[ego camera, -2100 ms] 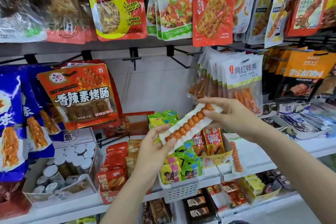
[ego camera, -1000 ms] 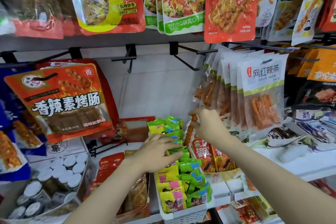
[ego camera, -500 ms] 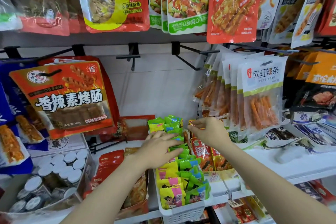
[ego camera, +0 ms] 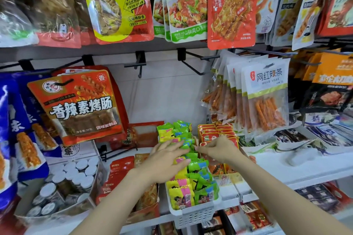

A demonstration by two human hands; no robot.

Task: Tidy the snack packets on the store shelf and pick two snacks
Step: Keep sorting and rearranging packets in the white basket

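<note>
- White basket (ego camera: 193,215): nearest item, on the shelf edge below both wrists; holds small green, yellow and pink snack packets (ego camera: 200,187) stacked front to back.
- Left hand (ego camera: 168,160): palm down over the middle of the basket row, fingers straight and slightly spread, tips resting on the green packets. Nothing pinched.
- Right hand (ego camera: 219,150): just right of the left fingertips, nearly touching them. Thumb and forefinger are drawn together at a packet edge where the green row meets the red packets (ego camera: 215,133); which packet they pinch, cannot tell (motion blur).
- Red packets: upright row in a box just beyond and under the right fingers.
- Beyond the left fingers: remaining green packets, rear of basket.
- Left of the left hand: box of white-capped jars (ego camera: 72,179).
- Farther, above the right fingers: hanging clear bags of orange sticks (ego camera: 265,101); above the left fingers, orange sausage-snack bag (ego camera: 80,105).
</note>
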